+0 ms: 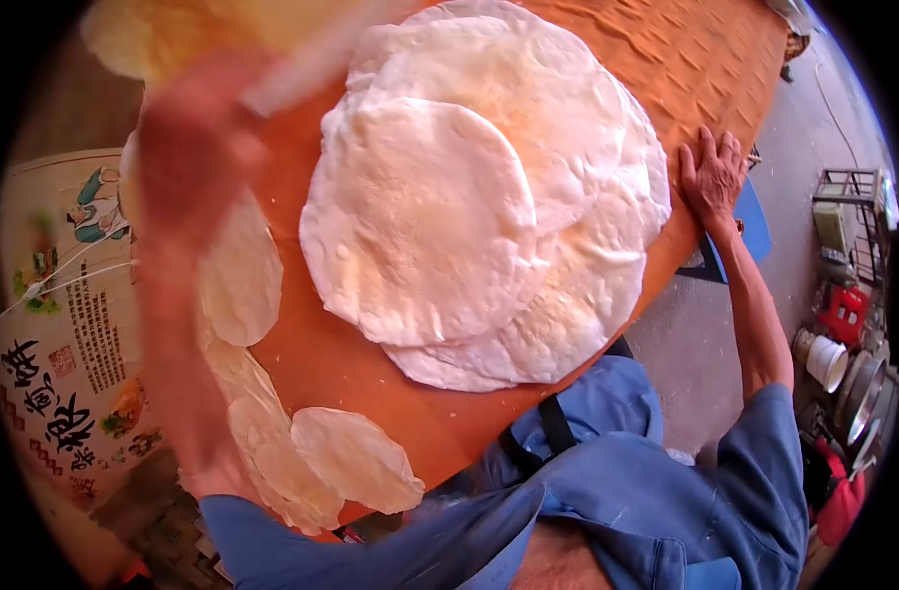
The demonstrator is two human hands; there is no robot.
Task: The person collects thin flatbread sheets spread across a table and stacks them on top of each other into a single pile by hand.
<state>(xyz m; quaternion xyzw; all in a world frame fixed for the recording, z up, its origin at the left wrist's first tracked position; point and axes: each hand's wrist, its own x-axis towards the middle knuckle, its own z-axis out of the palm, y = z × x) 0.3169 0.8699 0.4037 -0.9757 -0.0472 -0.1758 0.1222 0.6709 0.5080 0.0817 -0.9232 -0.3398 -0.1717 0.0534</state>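
My left hand point(199, 147) is smeared by motion at the upper left, its fingers closed around one end of a pale, flat, blade-like tool point(317, 57). The tool's exact kind is too blurred to make out. Large, thin, round flatbreads point(420, 216) lie in an overlapping stack on the orange-covered table point(361, 379), to the right of that hand. My right hand point(715, 179) is open, resting on the table's right edge with its fingers spread. Thinner pale sheets point(356, 457) lie along the left edge, partly behind my left forearm.
A yellowish round sheet point(125, 39) shows at the top left. Below the left edge is a printed panel point(76, 324) with a white cord across it. On the floor at right stand a metal rack point(847, 211), a red stool point(844, 313), white buckets point(823, 360) and metal pans point(862, 398).
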